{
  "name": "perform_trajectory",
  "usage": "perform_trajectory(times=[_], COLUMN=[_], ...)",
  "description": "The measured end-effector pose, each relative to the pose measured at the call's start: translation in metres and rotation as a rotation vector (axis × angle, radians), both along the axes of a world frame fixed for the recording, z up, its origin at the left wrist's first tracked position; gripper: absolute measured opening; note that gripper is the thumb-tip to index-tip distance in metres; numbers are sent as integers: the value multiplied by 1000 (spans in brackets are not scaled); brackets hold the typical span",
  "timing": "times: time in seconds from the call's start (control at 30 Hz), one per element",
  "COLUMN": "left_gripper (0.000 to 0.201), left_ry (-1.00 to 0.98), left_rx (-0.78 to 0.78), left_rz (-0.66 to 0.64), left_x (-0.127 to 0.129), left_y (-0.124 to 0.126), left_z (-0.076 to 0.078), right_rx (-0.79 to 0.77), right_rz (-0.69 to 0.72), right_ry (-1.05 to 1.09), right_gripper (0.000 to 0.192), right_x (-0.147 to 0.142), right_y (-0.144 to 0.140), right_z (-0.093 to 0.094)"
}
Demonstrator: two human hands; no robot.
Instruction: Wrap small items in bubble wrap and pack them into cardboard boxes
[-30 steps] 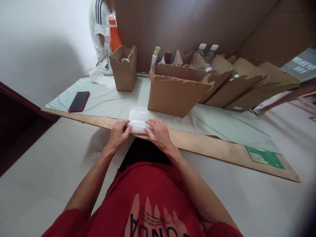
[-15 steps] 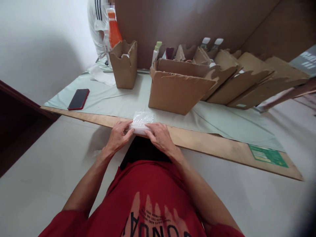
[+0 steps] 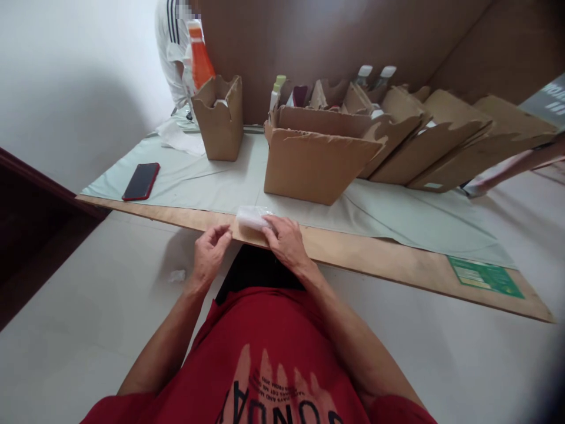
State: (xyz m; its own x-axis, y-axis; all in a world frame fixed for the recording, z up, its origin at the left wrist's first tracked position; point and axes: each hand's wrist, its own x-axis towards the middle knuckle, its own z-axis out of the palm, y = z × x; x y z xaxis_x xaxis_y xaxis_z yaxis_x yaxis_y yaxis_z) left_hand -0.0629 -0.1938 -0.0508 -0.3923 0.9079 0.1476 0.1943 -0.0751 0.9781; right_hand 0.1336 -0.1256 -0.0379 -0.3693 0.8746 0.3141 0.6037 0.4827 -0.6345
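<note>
A small roll of clear bubble wrap (image 3: 252, 217) lies at the front edge of the table, by the border of the pale cloth. My right hand (image 3: 286, 238) grips its right end, thumb in front and fingers over the top. To the left of the roll, and apart from it, is my left hand (image 3: 210, 253). Its fingers are curled and the thumb is drawn up to the fingertips in a pinch. Whatever may be between them is too small to make out.
Behind the roll stands an open cardboard box (image 3: 318, 165), with more boxes (image 3: 441, 135) holding bottles to its right. A narrow box (image 3: 223, 126) and an orange bottle (image 3: 201, 59) stand back left. A phone (image 3: 141, 181) lies left. A person in a white sleeve (image 3: 170, 65) is behind.
My left hand has let go of the bubble wrap and moved slightly left and down, fingers drawn together. The flap behind the roll is now folded in. My right hand stays on it.
</note>
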Motion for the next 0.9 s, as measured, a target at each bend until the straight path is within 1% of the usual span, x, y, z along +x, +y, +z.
perform_trajectory(times=[0.07,0.17,0.23,0.33,0.37,0.43,0.5,0.57,0.63,0.7,0.77,0.83,0.9], left_gripper=[46,51,50,47,47,48,50,49,46,49,54,53,45], left_ry=[-140,-297,-362,-411,-414,-407,-391,-374,-362,-364,-359,-309,-242], left_rx=[-42,-60,-51,-33,-31,-36,-56,-85,-114,-139,-185,-238,-267], left_rz=[-98,-208,-235,-235,-243,-282,-345,-408,-462,-519,-593,-638,-635], left_x=[8,23,31,36,37,37,36,37,38,40,43,45,47], left_y=[-10,-13,-11,-13,-15,-20,-25,-28,-28,-27,-24,-22,-19], left_z=[-2,-3,-3,-2,-1,2,7,11,13,14,14,14,15], right_rx=[-41,-104,-125,-112,-115,-167,-275,-387,-446,-457,-458,-468,-476], right_rz=[9,70,96,60,44,46,110,195,221,177,117,92,107], right_ry=[78,166,198,228,251,331,433,492,514,546,603,643,622], right_gripper=[31,29,27,24,26,37,52,59,51,37,29,28,35], right_x=[2,4,6,12,15,22,28,32,34,35,37,42,50], right_y=[-9,-28,-39,-47,-48,-48,-47,-46,-46,-47,-45,-43,-39], right_z=[1,3,4,5,6,9,15,20,24,24,23,23,26])
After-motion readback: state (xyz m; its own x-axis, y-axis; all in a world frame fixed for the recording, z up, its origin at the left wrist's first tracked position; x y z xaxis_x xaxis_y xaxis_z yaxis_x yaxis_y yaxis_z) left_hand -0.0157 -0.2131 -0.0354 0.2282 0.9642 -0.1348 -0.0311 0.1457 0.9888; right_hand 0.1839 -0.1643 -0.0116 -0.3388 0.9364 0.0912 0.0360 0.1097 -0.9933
